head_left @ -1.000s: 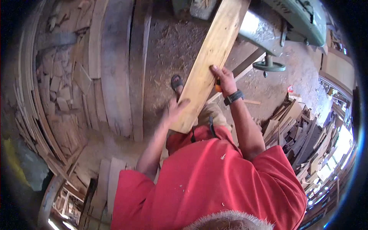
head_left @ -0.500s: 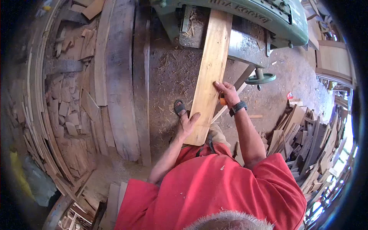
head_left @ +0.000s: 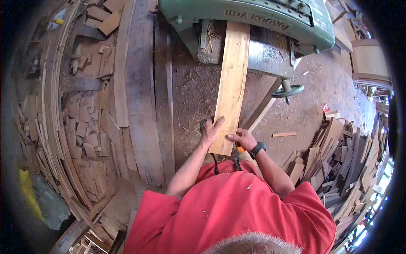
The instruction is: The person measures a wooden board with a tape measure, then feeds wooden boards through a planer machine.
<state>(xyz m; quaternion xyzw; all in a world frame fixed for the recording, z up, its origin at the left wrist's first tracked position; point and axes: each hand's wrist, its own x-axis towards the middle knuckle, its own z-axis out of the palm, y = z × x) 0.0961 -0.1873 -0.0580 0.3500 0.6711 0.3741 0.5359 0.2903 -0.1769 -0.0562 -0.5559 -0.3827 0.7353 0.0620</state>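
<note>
Beneath "IIDA KOGYO" lettering (head_left: 256, 19), both hands (head_left: 211, 130) hold a board (head_left: 232, 80).

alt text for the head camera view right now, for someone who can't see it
Two bare hands, left and right, grip the near end of a long pale wooden board whose far end meets a green metal machine. Brown wood offcuts lie heaped at right; long weathered planks lie at left.

Your left hand (head_left: 211, 131) open, thumb spread; your right (head_left: 244, 140) lower, thumb pointing inward; both forearms reaching forward.
</note>
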